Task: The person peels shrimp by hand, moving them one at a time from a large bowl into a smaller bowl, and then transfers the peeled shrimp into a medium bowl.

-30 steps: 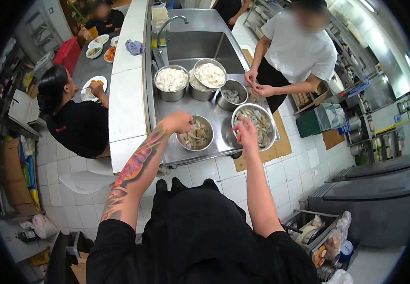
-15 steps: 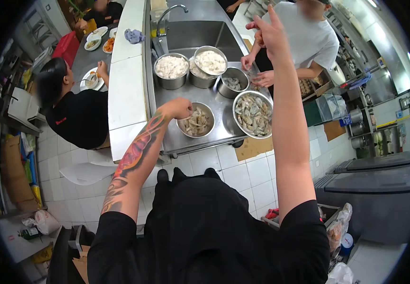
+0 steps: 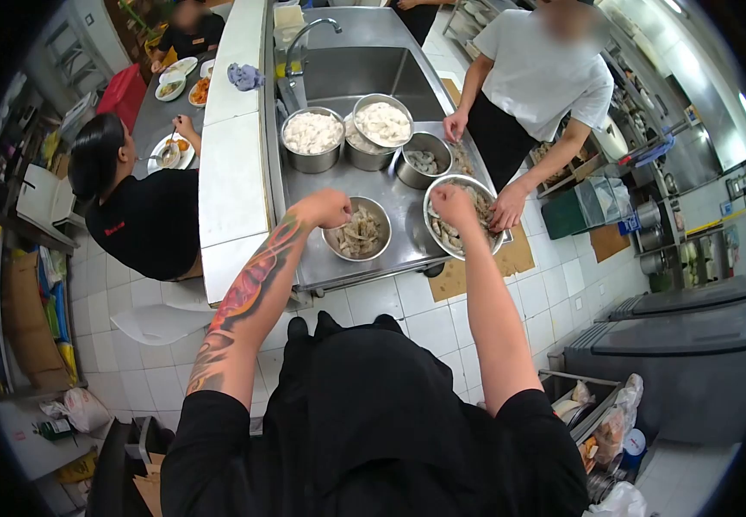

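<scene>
My left hand (image 3: 328, 208) is closed at the left rim of a small steel bowl of shrimp (image 3: 361, 231); what its fingers hold, if anything, is hidden. Over the upper left part of a larger steel bowl of shrimp (image 3: 443, 234), my right hand (image 3: 453, 205) has its fingers drawn together, and I cannot make out anything in them. A co-worker's hand (image 3: 508, 207) reaches to the right side of that same bowl. Behind the bowls stand a pot with grey shrimp (image 3: 423, 161) and containers of pale, whitish food (image 3: 313, 133).
A steel sink (image 3: 364, 77) with a tap lies beyond the containers. Along the left runs a white tiled ledge (image 3: 233, 172) with a crumpled purple cloth (image 3: 245, 77). A co-worker in white stands at the right of the counter; people sit at a table with plates on the left.
My right hand has come down from its raised, pointing position to the larger bowl. The co-worker's one hand has moved to that bowl's right side. My left hand has barely moved.
</scene>
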`<state>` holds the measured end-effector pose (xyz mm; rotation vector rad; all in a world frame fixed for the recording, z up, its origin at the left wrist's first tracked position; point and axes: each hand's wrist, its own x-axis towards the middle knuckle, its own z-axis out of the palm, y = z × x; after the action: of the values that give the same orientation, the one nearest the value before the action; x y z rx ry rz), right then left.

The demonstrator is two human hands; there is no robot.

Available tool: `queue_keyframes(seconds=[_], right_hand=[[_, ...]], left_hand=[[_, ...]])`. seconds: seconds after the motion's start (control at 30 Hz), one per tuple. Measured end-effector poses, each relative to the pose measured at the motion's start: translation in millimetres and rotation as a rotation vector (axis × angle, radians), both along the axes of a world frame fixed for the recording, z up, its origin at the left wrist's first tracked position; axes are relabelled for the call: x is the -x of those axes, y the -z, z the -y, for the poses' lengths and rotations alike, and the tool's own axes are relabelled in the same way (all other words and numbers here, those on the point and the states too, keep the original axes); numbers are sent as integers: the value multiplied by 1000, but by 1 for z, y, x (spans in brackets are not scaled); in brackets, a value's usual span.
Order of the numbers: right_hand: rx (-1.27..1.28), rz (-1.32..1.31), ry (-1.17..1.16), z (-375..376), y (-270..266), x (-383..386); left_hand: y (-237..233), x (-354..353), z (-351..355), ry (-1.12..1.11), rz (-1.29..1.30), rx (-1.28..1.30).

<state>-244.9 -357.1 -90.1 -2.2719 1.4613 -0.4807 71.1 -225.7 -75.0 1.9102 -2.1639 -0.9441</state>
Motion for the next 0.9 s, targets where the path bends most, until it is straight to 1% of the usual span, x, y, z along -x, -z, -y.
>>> queue_keyframes(seconds=[0.07,0.2,0.27,0.4,0.47,0.5,0.57,0.7,0.8,0.87,0.9], right_hand=[[36,3,44,-33,6,3],[72,9,65,-65,19,10],[250,67,113,-77,27,11],[262,50,83,-90,35,14],[131,19,74,-96,39,15],[131,18,72,-99,43,17],[288,88,5,-103,50,18],[252,65,24,-114,43,13],[250,3,-11,-115,43,13],[164,92,-55,-108,46,8],[160,95,-57,-106,37,2]], left_hand=[[1,0,0,0,0,-14],[1,1,0,11,-3,-17],[-1,1,-1,8,-3,-27],[1,0,-2,8,-4,-24],[3,0,-1,12,-7,-12],[2,0,-1,13,-7,-16],[1,-1,-2,8,-8,-20],[4,-2,-1,12,-15,-15],[5,-2,0,17,-20,-16],[6,-3,1,19,-18,-24],[8,-3,2,20,-15,-22]])
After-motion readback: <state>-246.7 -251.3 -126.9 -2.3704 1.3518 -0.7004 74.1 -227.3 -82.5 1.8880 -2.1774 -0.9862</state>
